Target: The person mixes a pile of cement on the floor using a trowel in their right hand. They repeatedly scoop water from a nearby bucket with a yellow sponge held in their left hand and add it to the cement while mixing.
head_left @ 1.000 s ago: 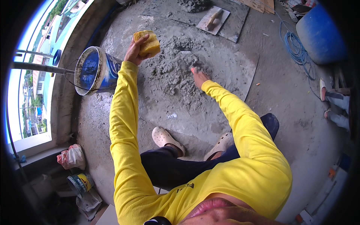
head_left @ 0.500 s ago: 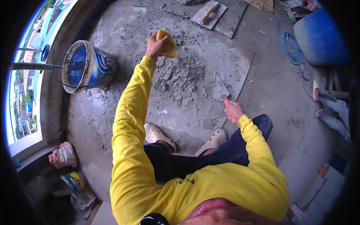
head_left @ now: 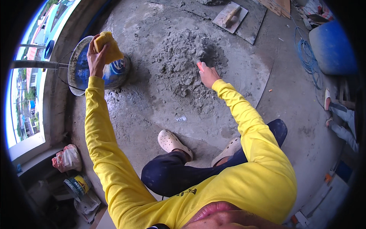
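Observation:
A yellow sponge (head_left: 111,49) is gripped in my left hand (head_left: 97,60), held over the rim of a blue and white bucket (head_left: 122,74) on the left. My right hand (head_left: 210,75) is closed around the orange handle of a trowel (head_left: 200,66). The trowel's blade is mostly hidden, and its end meets the right side of a heap of wet grey mortar (head_left: 175,57). This heap spreads across the floor in front of my feet.
A float (head_left: 231,16) rests on a board at the far side. At right are a blue drum (head_left: 333,47), a coiled blue hose (head_left: 307,53) and another person's legs (head_left: 343,120). A plastic bag (head_left: 68,158) and a small tub (head_left: 77,186) sit lower left, below the window opening.
My left hand has carried the sponge leftward from above the mortar to the bucket. My right hand has moved the trowel forward and left to the heap.

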`<action>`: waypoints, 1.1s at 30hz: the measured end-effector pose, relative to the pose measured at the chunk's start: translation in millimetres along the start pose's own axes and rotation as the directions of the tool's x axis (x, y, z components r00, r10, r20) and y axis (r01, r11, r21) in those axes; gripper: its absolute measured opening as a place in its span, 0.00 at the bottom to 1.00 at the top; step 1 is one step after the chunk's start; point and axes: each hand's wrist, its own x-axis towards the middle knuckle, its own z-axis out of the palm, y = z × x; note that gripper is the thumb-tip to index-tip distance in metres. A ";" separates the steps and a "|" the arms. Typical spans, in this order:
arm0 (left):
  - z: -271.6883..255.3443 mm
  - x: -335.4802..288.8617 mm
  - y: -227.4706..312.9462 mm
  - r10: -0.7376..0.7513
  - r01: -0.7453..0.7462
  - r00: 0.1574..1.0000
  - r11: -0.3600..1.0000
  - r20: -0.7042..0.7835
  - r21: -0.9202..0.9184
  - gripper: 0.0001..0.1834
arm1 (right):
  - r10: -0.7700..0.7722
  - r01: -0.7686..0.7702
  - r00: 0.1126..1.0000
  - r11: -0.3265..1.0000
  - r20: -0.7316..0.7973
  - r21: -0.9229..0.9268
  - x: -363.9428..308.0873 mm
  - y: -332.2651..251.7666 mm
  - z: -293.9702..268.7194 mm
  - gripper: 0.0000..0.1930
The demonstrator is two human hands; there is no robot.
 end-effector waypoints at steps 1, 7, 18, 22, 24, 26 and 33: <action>-5.1 -1.9 -4.5 -0.001 0.001 1.000 0.999 0.003 -0.040 0.28 | -0.104 0.094 0.991 0.988 -0.081 -0.120 -7.8 0.6 6.4 0.28; 29.6 -15.4 -12.3 -0.126 0.135 0.989 0.980 0.071 -0.144 0.31 | -0.124 0.122 0.992 0.883 0.027 -0.454 0.5 -20.4 36.9 0.29; 130.5 -71.2 -6.0 -0.468 0.598 0.800 0.679 0.375 -0.427 0.23 | -0.061 0.150 0.981 0.843 0.184 -0.517 -169.5 63.2 -48.8 0.32; 134.5 -86.8 -4.1 -0.437 0.588 0.808 0.645 0.396 -0.488 0.23 | -0.067 0.184 0.965 0.862 0.254 -0.473 -177.5 42.9 -31.6 0.30; 145.9 -95.2 -4.3 -0.454 0.618 0.784 0.624 0.423 -0.477 0.23 | -0.088 0.218 0.962 0.817 0.258 -0.533 -136.9 52.6 -8.0 0.29; 157.4 -98.7 -12.7 -0.444 0.626 0.778 0.606 0.444 -0.491 0.24 | -0.132 0.214 0.974 0.796 0.184 -0.566 -76.9 66.6 17.5 0.28; 180.3 -110.7 -1.4 -0.542 0.692 0.721 0.592 0.431 -0.414 0.25 | 0.022 0.016 0.989 0.967 0.143 -0.253 -43.8 53.4 -25.3 0.26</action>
